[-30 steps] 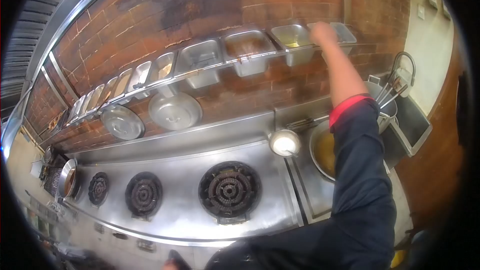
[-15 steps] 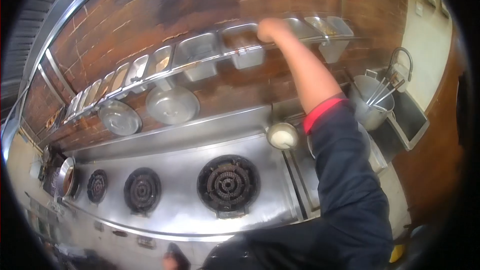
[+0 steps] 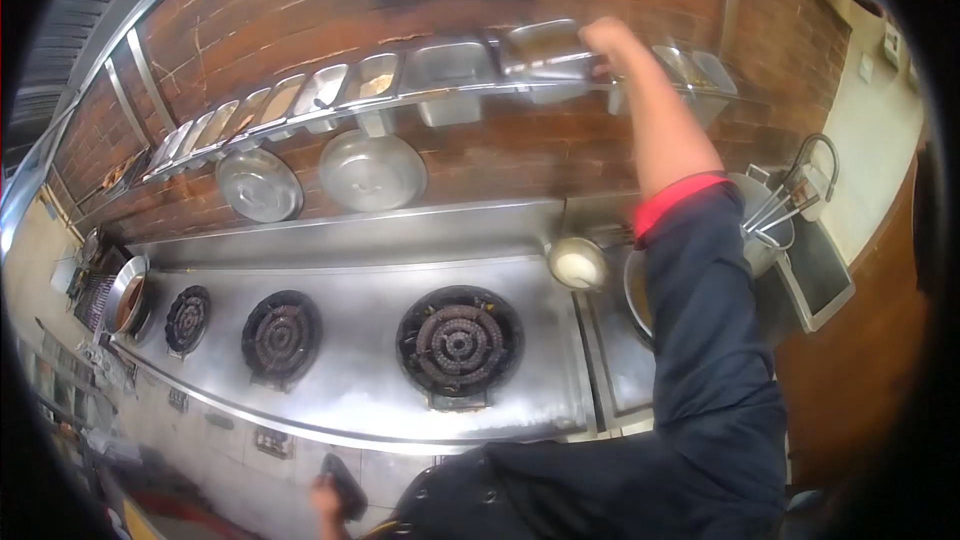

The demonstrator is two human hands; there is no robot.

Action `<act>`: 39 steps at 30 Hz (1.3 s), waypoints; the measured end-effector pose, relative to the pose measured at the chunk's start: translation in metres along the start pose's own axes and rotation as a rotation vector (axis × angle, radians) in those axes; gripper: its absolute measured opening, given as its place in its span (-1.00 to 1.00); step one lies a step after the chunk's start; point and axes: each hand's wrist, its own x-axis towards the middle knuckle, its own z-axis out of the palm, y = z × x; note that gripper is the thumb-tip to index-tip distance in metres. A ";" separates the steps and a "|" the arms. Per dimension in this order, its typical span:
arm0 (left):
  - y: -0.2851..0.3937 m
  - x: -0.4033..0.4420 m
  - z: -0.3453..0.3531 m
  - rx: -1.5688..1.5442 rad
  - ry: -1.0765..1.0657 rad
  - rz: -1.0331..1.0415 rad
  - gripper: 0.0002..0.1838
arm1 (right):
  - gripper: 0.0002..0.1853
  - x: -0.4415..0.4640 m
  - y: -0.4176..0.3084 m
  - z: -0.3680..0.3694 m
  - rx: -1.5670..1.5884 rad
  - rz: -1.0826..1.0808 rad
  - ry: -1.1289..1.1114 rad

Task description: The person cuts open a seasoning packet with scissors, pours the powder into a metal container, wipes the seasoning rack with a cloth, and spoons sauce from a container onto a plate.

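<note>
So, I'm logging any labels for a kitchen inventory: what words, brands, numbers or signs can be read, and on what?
None can be read.
Metal trays: no lettering can be made out.
Round lids and large burner: none legible.
Small wall box: too small and blurred to tell whether it is marked.

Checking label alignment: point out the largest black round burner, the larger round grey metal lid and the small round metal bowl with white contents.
Largest burner [image 3: 459, 342]: head view, centre.
Larger lid [image 3: 372, 175]: head view, middle of its face.
Small bowl [image 3: 561, 253]: head view, inner wall, upper left.
</note>
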 end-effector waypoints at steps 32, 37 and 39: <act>0.200 0.236 -0.089 -1.966 -0.458 -0.742 -0.56 | -0.82 -0.480 0.370 0.157 0.067 0.431 -0.153; 0.225 0.241 -0.086 -1.947 -0.705 -0.682 -0.56 | -0.76 -0.509 0.425 0.175 0.025 0.499 -0.069; 0.235 0.242 -0.086 -1.922 -0.671 -0.570 -0.57 | -0.74 -0.514 0.422 0.178 0.003 0.505 -0.070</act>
